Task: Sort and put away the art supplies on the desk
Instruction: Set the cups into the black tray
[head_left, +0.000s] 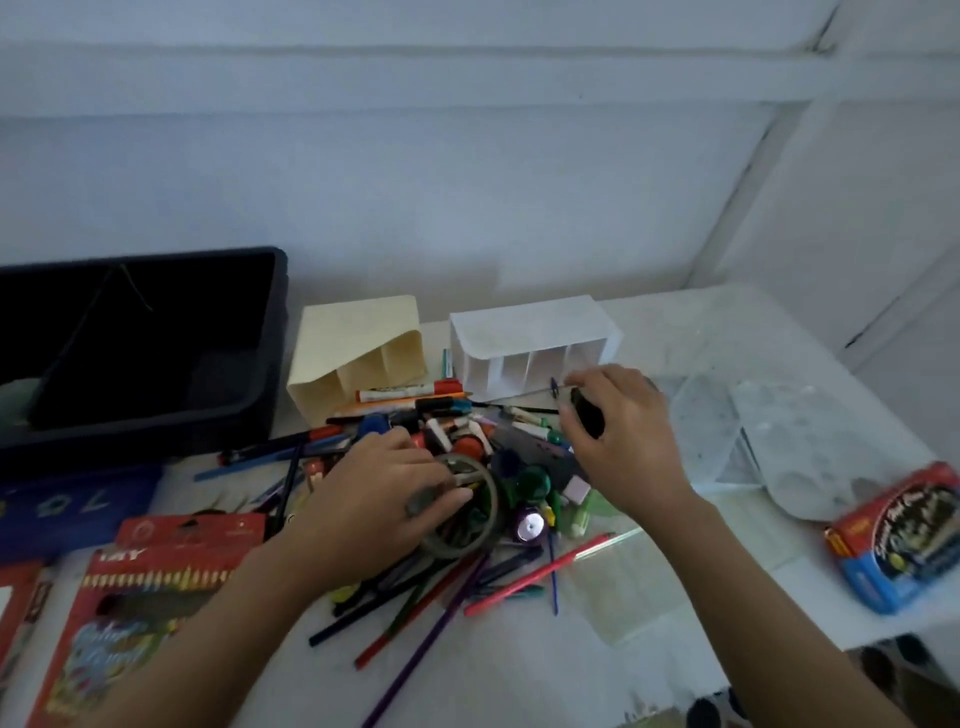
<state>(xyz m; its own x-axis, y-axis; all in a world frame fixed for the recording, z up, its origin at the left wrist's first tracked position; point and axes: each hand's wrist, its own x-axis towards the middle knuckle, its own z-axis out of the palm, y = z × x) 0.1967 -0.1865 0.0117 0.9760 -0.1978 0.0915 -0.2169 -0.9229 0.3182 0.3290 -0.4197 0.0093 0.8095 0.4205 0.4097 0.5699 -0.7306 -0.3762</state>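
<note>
Dim light falls on a white table (519, 675) set against a pale wall. Your right hand (623, 441) is curled round a small black object (587, 421), held just above the heap and just in front of the white organiser (535, 338), which lies on its side with its slots facing you. Your left hand (379, 499) lies on the pile of pens and pencils (524, 483), fingers bent at the rim of a tape ring (457, 548); the blur there leaves me unable to tell whether it grips the ring or only rests on it. A cream organiser (358, 353) lies left of the white one, a black bin (140, 343) beyond it, and a crayon box (898, 535) near the right edge.

Watch the slots: tipped as they are, anything round you push in will likely slide back out. Pulling the ring free could drag the pencils lying under it, and those nearest you may roll off the front edge.
</note>
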